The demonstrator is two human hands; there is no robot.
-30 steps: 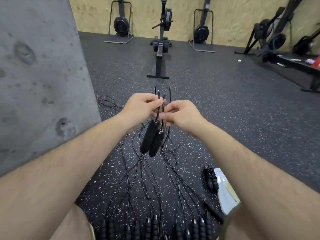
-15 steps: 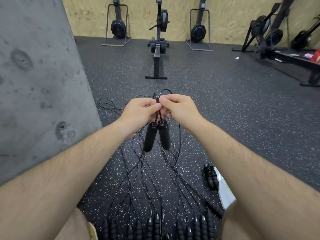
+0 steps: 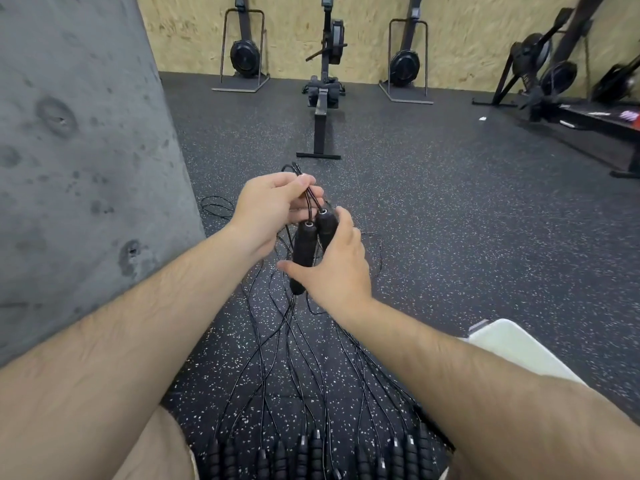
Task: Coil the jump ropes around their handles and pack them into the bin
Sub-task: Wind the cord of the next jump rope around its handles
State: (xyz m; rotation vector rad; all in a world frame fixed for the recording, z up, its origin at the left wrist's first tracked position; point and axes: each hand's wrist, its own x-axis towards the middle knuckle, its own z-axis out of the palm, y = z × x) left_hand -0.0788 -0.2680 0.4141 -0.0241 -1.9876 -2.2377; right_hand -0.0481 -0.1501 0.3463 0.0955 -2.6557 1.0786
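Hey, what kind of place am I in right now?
Most likely a gym: black rowing machines stand along the plywood wall, and black-handled jump ropes lie spread on the black speckled rubber floor.

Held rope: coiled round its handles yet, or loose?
Loose. The handles are bare; the left hand pinches the cord above them, unwrapped.

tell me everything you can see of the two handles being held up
The two handles are black, cylindrical, matte like foam, each with a pale ring at its top where a thin black cord exits. They hang side by side, touching, nearly upright. The left hand pinches the cords above; the right hand curls round the handles.
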